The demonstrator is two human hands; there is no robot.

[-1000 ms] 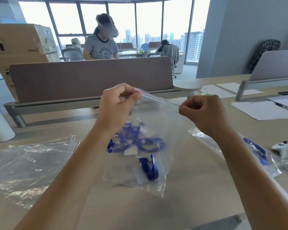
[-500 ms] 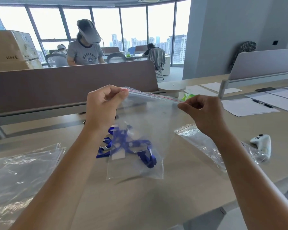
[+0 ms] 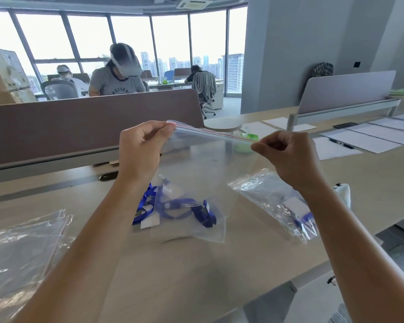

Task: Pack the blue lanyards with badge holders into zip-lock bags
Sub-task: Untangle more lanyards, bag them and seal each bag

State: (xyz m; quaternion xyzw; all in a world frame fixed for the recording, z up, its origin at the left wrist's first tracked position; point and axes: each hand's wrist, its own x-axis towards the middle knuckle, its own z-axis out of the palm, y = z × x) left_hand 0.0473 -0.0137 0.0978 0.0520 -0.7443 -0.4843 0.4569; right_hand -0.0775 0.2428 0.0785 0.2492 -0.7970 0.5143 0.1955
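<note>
I hold a clear zip-lock bag (image 3: 208, 169) upright above the desk by its red-lined top strip. My left hand (image 3: 142, 148) pinches the strip's left end and my right hand (image 3: 287, 157) pinches its right end. A blue lanyard with a badge holder (image 3: 184, 206) lies bunched in the bag's bottom. More blue lanyard (image 3: 144, 203) shows on the desk behind my left wrist. A second packed bag (image 3: 282, 203) with a blue lanyard lies under my right forearm.
A pile of empty clear bags (image 3: 21, 248) lies at the left on the wooden desk (image 3: 173, 276). A white controller (image 3: 343, 194) sits beyond my right arm. Papers and a pen (image 3: 359, 141) lie at the far right. A brown divider (image 3: 79, 122) runs behind.
My hands have spread further apart along the zip strip, pulling it straight. The bag hangs lower toward the desk, and the camera has tilted up and to the right.
</note>
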